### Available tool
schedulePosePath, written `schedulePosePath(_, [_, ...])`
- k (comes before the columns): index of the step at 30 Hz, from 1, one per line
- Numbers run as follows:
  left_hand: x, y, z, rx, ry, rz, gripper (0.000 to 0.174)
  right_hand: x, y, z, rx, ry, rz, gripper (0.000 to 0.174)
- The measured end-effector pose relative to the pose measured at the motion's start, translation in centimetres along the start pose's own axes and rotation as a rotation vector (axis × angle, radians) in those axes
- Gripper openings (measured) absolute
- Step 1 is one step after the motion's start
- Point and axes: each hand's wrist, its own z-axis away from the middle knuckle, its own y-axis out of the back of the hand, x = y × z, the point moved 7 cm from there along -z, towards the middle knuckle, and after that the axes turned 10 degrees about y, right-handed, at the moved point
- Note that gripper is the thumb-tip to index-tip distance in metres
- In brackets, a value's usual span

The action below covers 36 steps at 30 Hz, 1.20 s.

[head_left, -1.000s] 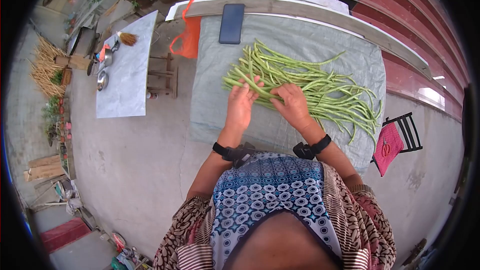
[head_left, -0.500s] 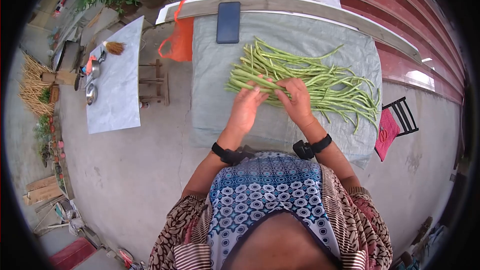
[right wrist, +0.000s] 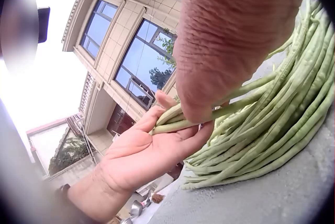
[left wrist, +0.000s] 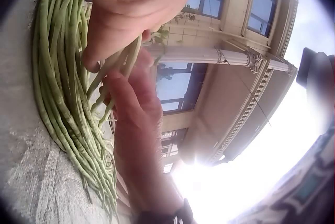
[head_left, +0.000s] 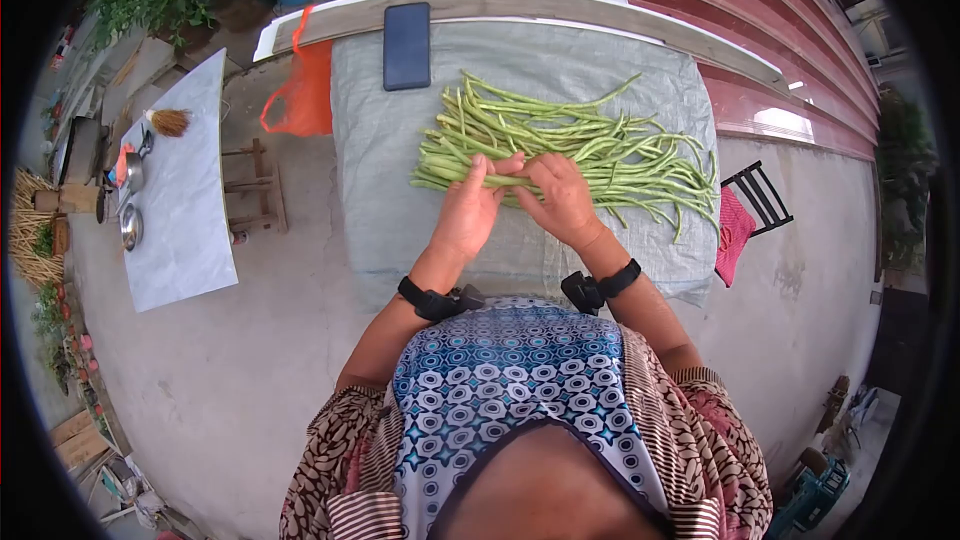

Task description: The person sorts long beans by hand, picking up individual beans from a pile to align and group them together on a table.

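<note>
A heap of long green beans (head_left: 600,155) lies spread over a grey woven sheet (head_left: 390,170) in the head view. Along the heap's near edge, my left hand (head_left: 467,210) has its palm turned up and holds a few of the beans across its curled fingers. In the right wrist view the ends of these beans (right wrist: 170,126) show between its thumb and fingers. Close beside it, my right hand (head_left: 563,202) pinches the same beans between thumb and fingers from above. Its fingertips are partly hidden behind the left hand in the left wrist view.
A dark phone (head_left: 407,47) lies at the sheet's far left, near a long board (head_left: 600,15). An orange bag (head_left: 305,95) hangs at the left edge. Further left stands a table (head_left: 185,210) with a brush and metal bowls. A folding stool (head_left: 755,205) stands right.
My hands have come closer together, the right one moving in beside the left fingers on the beans. The head view has shifted, so the sheet and side table appear further left.
</note>
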Motion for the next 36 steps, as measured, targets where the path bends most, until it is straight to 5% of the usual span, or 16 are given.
schedulePosePath(8, [0.3,-0.6,-0.6,-0.055,0.034,0.053,0.031,5.3,4.5,0.4,-0.115,-0.017,0.401,0.02])
schedulePosePath(14, [0.7,-0.2,0.6,-0.088,0.059,0.057,0.034,10.9,10.8,4.7,0.193,-0.275,0.755,0.017])
schedulePosePath(20, [0.5,1.6,0.5,-0.034,0.071,0.077,0.033,9.3,19.3,7.5,0.54,-0.337,1.014,0.017])
schedulePosePath(23, [0.3,3.1,0.5,-0.019,0.073,0.135,0.033,9.6,22.4,9.7,0.522,-0.435,1.104,0.025])
schedulePosePath(26, [0.0,4.0,0.3,0.064,0.065,0.201,0.033,12.4,22.3,12.3,0.104,-0.682,1.199,0.04])
schedulePosePath(29, [0.5,3.6,0.6,0.075,0.056,0.215,0.032,14.8,18.7,14.3,0.089,-0.738,0.536,0.055])
schedulePosePath(33, [1.2,1.2,1.5,-0.023,0.089,0.155,0.033,1.6,9.7,3.4,-0.177,-0.321,0.067,0.081])
schedulePosePath(36, [1.4,-1.6,2.0,-0.163,0.117,-0.044,0.034,-0.7,3.7,1.9,-0.21,-0.101,0.073,0.068])
